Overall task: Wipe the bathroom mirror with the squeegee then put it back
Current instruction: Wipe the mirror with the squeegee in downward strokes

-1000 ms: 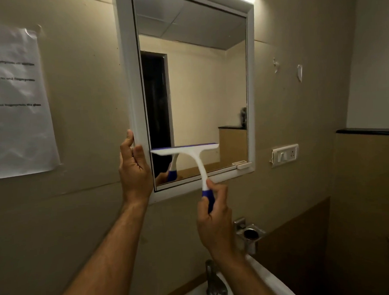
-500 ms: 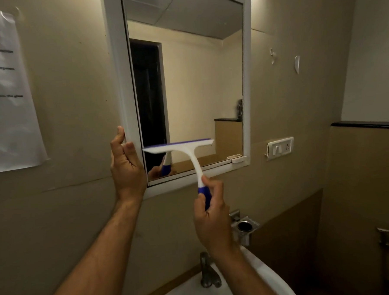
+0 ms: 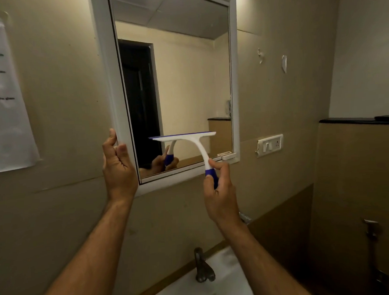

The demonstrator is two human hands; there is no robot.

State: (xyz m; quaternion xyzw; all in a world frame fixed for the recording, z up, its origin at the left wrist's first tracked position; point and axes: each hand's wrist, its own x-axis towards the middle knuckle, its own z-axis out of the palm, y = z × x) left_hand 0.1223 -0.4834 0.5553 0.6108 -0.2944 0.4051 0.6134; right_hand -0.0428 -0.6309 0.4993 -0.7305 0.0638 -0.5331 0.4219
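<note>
Still gripping squeegee [image 3: 184,137] in right hand [image 3: 218,191], blade unmoved low on mirror [image 3: 185,69]; left hand [image 3: 118,167] still curling round frame's left edge.

Squeegee [image 3: 184,137] against lower mirror [image 3: 176,80], tap [image 3: 203,267] below (paper [image 3: 4,101] far left, switch [image 3: 270,144] right).

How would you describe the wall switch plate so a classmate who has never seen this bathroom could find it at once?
Start at the white-framed mirror above the sink. Look just right of its lower right corner, on the beige wall: the switch plate is a small white rectangle, slightly tilted. Unlike the two small white scraps higher up, it carries a rocker switch and a socket.
</note>
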